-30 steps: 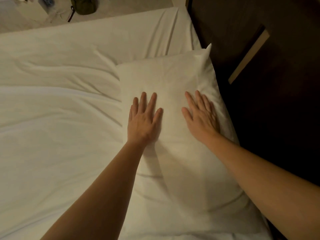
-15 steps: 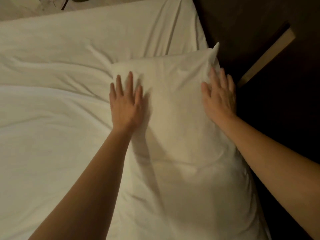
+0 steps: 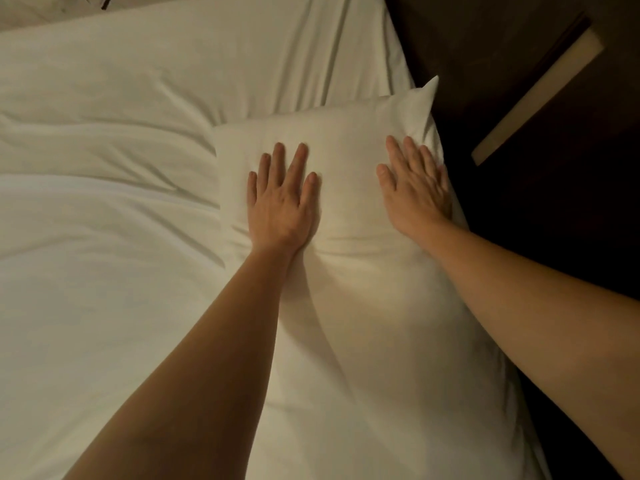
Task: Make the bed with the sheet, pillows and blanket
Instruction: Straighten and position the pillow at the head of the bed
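The pillow (image 3: 363,271) sits at the bed's headboard (image 3: 519,81) edge, on the sheet (image 3: 104,271). Looks soft and light, dents easily; I'd grab its corners. Left hand (image 3: 282,202) and right hand (image 3: 414,192) press it flat, fingers straight, slightly spread.

We are in a bedroom, perhaps a hotel room: a white sheet (image 3: 214,64) spreads from 9 to 12 o'clock, a plump pillow (image 3: 353,306) lies at centre, and dark wooden panelling (image 3: 554,237) stands at 3 o'clock.
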Demonstrator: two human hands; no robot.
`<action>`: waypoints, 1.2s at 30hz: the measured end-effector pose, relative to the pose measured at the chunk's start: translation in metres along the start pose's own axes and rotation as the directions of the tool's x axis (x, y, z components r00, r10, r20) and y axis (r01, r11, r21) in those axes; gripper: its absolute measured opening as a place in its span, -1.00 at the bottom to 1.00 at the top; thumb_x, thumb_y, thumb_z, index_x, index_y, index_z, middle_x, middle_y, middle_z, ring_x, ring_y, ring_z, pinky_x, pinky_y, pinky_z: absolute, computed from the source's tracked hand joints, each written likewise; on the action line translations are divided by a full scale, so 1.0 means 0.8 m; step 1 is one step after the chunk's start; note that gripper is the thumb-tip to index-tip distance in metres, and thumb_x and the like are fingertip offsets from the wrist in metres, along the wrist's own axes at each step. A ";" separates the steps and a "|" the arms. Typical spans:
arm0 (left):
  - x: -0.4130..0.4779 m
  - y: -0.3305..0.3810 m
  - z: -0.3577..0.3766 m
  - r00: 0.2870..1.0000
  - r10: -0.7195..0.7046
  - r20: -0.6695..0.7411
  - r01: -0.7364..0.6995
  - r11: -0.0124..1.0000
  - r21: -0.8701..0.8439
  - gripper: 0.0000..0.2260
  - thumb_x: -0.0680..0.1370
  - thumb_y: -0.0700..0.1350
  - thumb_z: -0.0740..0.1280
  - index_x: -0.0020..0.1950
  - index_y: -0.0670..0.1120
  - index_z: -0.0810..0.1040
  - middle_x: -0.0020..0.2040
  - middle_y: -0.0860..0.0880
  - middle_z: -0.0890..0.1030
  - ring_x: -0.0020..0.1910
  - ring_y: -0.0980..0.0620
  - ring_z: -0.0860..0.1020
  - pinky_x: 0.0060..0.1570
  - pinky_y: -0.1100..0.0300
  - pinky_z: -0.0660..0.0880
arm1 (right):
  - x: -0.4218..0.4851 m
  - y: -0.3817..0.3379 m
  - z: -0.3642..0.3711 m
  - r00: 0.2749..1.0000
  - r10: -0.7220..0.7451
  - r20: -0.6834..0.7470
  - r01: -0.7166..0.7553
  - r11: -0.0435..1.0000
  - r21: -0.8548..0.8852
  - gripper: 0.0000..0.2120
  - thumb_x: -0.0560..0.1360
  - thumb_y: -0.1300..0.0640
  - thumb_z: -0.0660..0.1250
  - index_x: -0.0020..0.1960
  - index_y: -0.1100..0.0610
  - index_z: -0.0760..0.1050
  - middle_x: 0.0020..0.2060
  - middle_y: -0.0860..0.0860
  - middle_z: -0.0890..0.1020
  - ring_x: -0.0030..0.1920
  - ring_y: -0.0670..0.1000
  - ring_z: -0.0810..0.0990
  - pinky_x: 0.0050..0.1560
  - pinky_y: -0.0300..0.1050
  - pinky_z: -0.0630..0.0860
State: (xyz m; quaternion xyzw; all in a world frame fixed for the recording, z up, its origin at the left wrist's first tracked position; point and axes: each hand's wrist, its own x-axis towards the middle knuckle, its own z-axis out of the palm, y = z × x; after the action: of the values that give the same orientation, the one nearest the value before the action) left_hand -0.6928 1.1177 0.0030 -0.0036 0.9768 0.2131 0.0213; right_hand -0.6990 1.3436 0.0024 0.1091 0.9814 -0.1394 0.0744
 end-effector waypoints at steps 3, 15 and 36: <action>-0.008 -0.004 -0.010 1.000 -0.013 0.016 0.013 1.000 -0.013 -0.49 0.70 0.29 -0.13 0.67 0.31 -0.02 0.72 0.09 -0.02 0.69 0.03 -0.07 0.65 -0.05 -0.10 | -0.008 0.013 -0.006 0.996 0.085 0.022 -0.086 0.995 0.043 -0.45 0.67 -0.26 -0.20 0.64 -0.23 -0.11 0.65 -0.14 -0.02 0.64 0.05 -0.07 0.59 0.21 -0.08; -0.151 -0.064 -0.045 1.000 -0.025 -0.018 0.025 1.000 0.001 -0.41 0.72 0.26 -0.18 0.72 0.05 0.01 0.71 0.00 0.06 0.69 -0.03 -0.10 0.64 -0.09 -0.03 | -0.166 0.046 -0.049 0.998 0.029 -0.055 -0.031 0.999 -0.043 -0.35 0.67 -0.23 -0.02 0.67 -0.02 -0.07 0.64 0.13 0.09 0.58 0.26 0.14 0.53 0.24 0.20; -0.480 -0.080 -0.047 0.964 -0.032 0.264 0.046 0.998 -0.049 -0.45 0.70 0.34 -0.13 0.65 0.31 -0.24 0.71 0.12 -0.12 0.69 0.05 -0.16 0.65 -0.02 0.04 | -0.471 0.122 0.005 0.993 0.073 0.095 -0.065 0.994 -0.085 -0.26 0.63 -0.31 -0.07 0.65 0.13 0.10 0.60 0.11 0.23 0.55 0.20 0.27 0.45 0.21 0.37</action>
State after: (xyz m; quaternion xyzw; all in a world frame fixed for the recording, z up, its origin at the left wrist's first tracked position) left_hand -0.3096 1.0434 0.0268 0.0050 0.9589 0.2376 0.1549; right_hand -0.3121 1.3608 0.0401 0.1331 0.9771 -0.1017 0.1314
